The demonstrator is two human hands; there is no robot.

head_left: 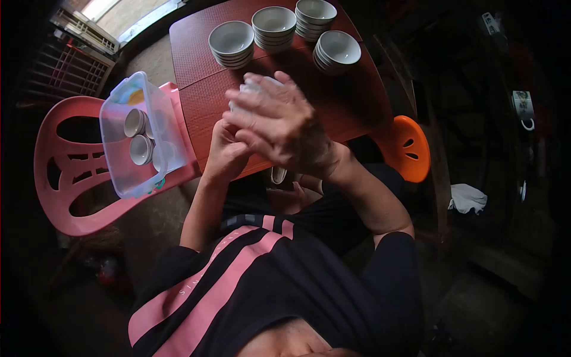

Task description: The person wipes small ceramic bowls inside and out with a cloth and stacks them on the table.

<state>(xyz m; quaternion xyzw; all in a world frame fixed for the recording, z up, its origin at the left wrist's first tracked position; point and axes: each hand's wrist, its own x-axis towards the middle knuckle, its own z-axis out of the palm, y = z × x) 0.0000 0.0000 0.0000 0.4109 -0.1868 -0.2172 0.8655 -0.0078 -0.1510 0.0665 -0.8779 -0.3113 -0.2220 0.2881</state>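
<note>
My left hand [227, 152] is held up over the near edge of the table, closed, with its fingers mostly hidden. In front of it is my right hand [279, 122], its slightly blurred fingers curved over a white object [262, 89]. Only parts of that object show between and beyond the fingers, so I cannot tell whether it is a bowl or a cloth. Both hands meet around it. Just beyond stand stacks of white bowls: one left [232, 40], one middle [273, 27], one at the back [315, 16] and a tilted one [338, 50] at right.
A red-brown table [199, 104] lies under the hands. To the left, a clear plastic bin [122, 175] with several small white bowls [141, 149] rests on a pink chair [50, 178]. An orange stool [410, 149] stands at right, with a white cloth [468, 198] beyond it.
</note>
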